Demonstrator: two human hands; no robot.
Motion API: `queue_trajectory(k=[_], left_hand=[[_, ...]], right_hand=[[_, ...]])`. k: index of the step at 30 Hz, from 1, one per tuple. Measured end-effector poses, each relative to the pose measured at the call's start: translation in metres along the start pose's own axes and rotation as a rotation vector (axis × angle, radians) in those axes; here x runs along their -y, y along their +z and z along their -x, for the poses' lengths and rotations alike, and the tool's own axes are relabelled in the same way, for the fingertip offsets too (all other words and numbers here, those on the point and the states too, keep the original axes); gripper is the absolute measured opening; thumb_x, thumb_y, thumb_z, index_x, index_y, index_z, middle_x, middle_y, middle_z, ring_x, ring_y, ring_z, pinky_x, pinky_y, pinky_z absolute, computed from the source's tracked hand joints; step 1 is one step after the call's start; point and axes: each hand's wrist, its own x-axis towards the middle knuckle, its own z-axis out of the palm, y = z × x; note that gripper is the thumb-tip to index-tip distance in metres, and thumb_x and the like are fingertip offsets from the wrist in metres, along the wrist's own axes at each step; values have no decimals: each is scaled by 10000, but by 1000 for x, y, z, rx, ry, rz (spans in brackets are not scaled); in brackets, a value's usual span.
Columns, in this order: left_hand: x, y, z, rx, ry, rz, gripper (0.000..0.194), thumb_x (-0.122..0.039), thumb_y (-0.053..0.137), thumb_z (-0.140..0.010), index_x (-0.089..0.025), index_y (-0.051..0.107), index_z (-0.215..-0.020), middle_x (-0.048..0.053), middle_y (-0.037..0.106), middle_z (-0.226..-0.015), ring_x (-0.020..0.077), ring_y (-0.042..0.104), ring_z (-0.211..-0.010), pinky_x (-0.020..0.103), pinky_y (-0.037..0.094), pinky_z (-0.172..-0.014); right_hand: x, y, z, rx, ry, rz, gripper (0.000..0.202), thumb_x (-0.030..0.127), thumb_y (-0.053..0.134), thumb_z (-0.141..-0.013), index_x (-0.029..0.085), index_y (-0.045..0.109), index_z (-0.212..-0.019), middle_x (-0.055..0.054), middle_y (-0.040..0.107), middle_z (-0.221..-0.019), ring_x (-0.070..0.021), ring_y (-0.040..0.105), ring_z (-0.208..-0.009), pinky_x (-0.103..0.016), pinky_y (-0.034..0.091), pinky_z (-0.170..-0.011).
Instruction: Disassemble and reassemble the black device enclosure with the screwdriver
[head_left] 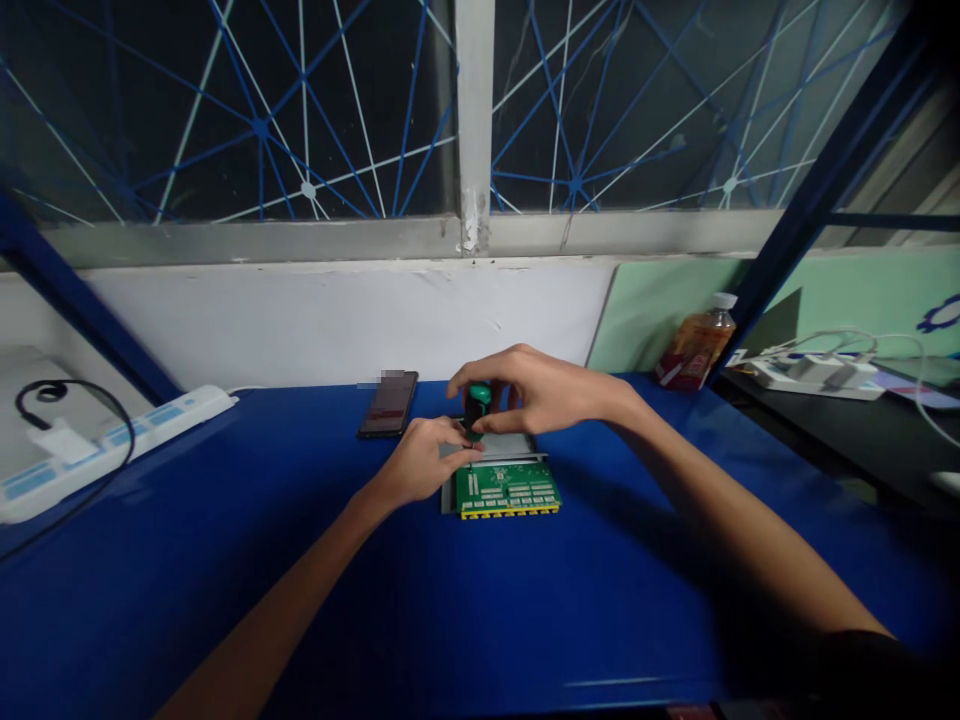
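My right hand (pixel 529 388) is closed around the green and black handle of a short screwdriver (pixel 478 400), which stands upright with its tip down. Close by its lower end, my left hand (pixel 424 458) has thumb and fingertips brought together; what they pinch is too small to make out. Beneath both hands lies a green circuit board (pixel 506 487) with a yellow connector strip (pixel 510 512) along its near edge. Behind it a grey metal plate (pixel 510 445) is partly covered by my hands. The screwdriver's tip is hidden by my left fingers.
A phone (pixel 388 404) lies left of the hands on the blue table (pixel 465 610). Farther left is a white power strip (pixel 120 450) with a black cable. At the back right stands a bottle (pixel 697 343) by a blue post. Another power strip (pixel 817 372) sits on the right-hand desk.
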Motion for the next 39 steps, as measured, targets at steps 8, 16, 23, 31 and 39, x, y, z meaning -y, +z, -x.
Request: queue_trajectory(k=[8,16,23,31,39], left_hand=[[2,-1,-1,42,-7,7,209,-251,581,-798,-179,753,-893,67,723,-935,220,650,-898,326,477,-813],[-8,-3,-1,49,-60,-15,248,-267,555,-788,-146,750,-883,43,730,-785,210,640,-720,301,489,-688],[-3,-1,2,42,-58,-53,266,-291,549,-816,-152,748,-923,52,704,-683,180,596,-575,292,477,-604],[-3,0,1,40,23,-114,238,-306,538,-844,-200,750,-863,67,722,-919,245,632,-900,334,469,-797],[-4,-15,2,44,68,-149,238,-287,563,-835,-214,708,-1008,67,684,-1078,233,601,-1004,350,424,-891]], right_hand=[[1,3,-4,-37,33,45,177,243,614,-793,156,608,-947,14,576,-677,-95,439,-566,-249,282,-570],[1,10,-7,-112,69,171,218,375,619,-801,169,549,-785,25,502,-603,-90,356,-529,-264,215,-533],[5,17,-9,-193,141,381,424,590,526,-814,176,554,-728,37,375,-480,-102,294,-470,-281,173,-514],[3,22,-10,-223,231,473,573,683,429,-820,156,601,-674,-4,433,-473,-114,361,-463,-285,170,-516],[2,-17,27,-395,277,192,455,541,481,-872,136,681,-826,-20,596,-571,-81,437,-468,-247,283,-520]])
